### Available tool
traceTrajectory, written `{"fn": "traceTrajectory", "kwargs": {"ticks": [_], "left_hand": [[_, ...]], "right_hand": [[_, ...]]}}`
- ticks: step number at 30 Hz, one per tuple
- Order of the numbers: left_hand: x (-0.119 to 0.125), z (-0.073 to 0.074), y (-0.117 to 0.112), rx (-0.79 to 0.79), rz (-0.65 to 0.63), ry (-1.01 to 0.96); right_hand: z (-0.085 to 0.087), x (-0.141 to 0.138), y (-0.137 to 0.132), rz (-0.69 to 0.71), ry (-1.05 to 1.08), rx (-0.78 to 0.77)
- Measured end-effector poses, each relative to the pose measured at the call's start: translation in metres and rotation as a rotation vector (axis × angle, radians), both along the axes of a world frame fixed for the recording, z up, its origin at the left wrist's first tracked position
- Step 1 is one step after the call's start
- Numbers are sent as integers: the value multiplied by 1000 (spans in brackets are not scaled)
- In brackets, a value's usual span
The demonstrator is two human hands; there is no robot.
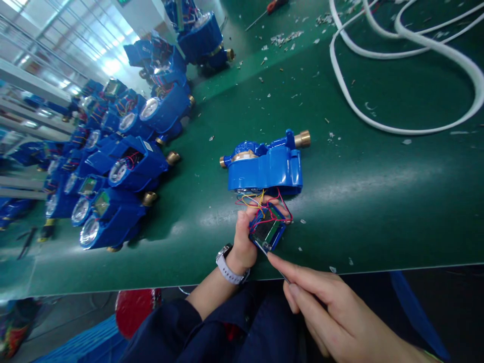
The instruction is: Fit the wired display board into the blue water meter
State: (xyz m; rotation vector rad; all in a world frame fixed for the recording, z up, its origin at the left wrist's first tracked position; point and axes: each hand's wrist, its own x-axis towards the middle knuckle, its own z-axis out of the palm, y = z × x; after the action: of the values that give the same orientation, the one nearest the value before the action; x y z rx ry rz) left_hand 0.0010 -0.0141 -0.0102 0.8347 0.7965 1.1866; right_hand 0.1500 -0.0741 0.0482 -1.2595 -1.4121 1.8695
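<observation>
Left hand (pixel 246 244) grips the circuit board (pixel 273 233) near the table edge (pixel 378 270); right hand (pixel 333 305) pinches a thin tool (pixel 261 247).

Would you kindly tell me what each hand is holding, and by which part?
The left hand holds a blue-framed rectangular green circuit board by its left and far edges; the right hand, a thin metal tool by its rear part.

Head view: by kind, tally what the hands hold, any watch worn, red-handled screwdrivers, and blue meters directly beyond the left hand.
Circuit board, in the left hand: 1
Thin tool, in the right hand: 1
Watch: 1
Red-handled screwdriver: 1
Blue meter: 1
Total: 5
</observation>
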Motion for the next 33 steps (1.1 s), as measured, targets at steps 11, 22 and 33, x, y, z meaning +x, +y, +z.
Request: {"fn": "traceTrajectory", "kwargs": {"ticks": [11, 22, 33], "left_hand": [[0, 2, 0, -49, -3, 48], [1, 5, 1, -108, -31, 0], [1, 13, 2, -158, -53, -15]], "right_hand": [[6, 6, -6, -57, 51, -311], [7, 5, -1, -26, 133, -357], [-7, 37, -12, -23, -42, 31]]}}
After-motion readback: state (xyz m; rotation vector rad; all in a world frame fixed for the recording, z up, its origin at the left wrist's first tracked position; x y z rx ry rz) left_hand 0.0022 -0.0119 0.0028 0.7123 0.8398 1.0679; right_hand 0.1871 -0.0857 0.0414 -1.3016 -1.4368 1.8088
